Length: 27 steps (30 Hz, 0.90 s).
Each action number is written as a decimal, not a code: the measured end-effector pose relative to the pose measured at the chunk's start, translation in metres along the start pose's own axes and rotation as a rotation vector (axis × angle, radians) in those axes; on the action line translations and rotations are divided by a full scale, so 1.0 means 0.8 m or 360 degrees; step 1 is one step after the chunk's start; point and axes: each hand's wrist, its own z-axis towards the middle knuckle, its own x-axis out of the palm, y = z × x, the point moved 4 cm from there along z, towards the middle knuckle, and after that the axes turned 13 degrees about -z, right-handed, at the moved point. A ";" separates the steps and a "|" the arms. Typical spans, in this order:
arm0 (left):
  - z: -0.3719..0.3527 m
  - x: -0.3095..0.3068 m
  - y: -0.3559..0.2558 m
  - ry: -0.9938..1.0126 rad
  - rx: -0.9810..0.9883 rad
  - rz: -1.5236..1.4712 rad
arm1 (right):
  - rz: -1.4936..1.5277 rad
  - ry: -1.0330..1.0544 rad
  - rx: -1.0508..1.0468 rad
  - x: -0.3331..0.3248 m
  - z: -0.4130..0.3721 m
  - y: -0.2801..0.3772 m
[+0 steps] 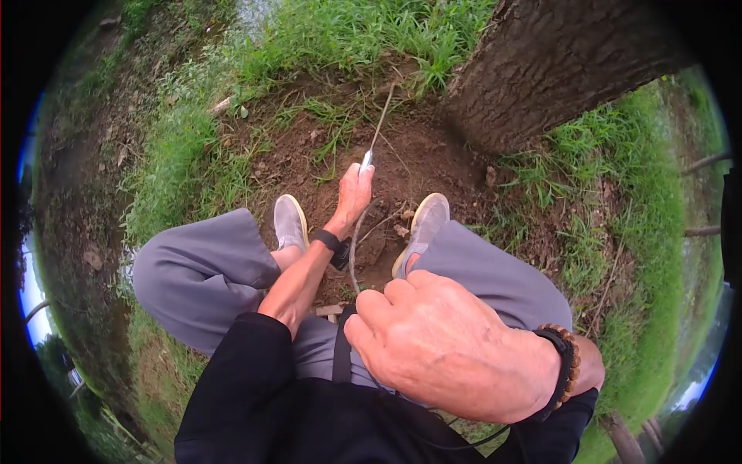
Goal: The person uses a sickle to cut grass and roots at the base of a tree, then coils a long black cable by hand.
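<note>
My left hand [354,195], with a dark band at its wrist, is closed around the pale handle of a thin, long tool [382,120]. The tool points away from me over loose brown soil, its far tip near the grass edge. Close to the camera, my right hand [456,340] is curled with its knuckles up; its fingertips and anything inside them are hidden. A curved stick or root [355,251] runs from beside my left hand down towards my right fingers; whether they touch it cannot be made out.
A thick tree trunk [541,69] rises at the upper right. My shoes [291,223] rest on either side of the dug soil [425,166]. Green grass [371,31] grows beyond the soil and on both sides. A dark strap [342,348] and thin cable lie near my lap.
</note>
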 end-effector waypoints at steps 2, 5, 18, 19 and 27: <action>0.034 0.008 -0.022 -0.0079 0.0181 -0.0071 | 0.0004 -0.0004 -0.0006 0.000 0.001 0.000; 0.094 0.023 -0.062 -0.0157 0.0349 -0.0129 | 0.0022 -0.0034 0.0014 0.000 0.003 -0.001; -0.002 0.029 0.032 0.0198 -0.0062 0.0178 | -0.0020 -0.0108 0.0035 -0.003 0.001 -0.002; -0.008 0.021 0.021 0.0198 -0.0059 0.0181 | -0.0042 -0.0129 0.0040 -0.005 0.001 -0.002; 0.085 0.030 -0.073 -0.0123 0.0229 0.0015 | -0.0050 -0.0083 0.0030 0.001 0.001 0.001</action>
